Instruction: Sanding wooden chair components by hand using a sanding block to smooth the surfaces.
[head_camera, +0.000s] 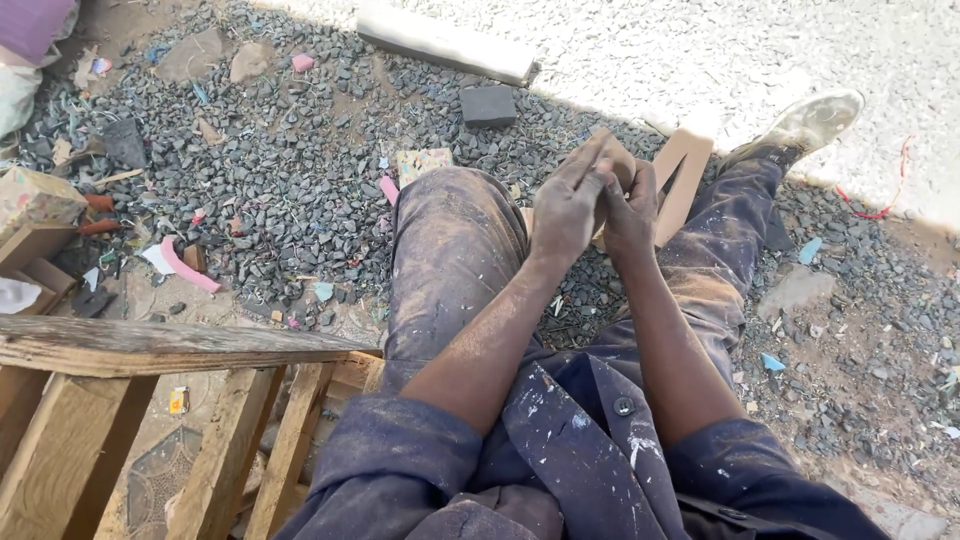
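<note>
Dusty hands (598, 205) pressed together, forearms outstretched

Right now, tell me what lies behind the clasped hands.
Behind the left hand and right hand a tan wooden piece leans over dark gravel. Its lower left part is covered by the hands, and whether the fingers enclose anything cannot be seen.

The left hand (568, 205) hides the right hand's (630, 205) fingers (645, 180) and part of the wooden piece (683, 180).
</note>
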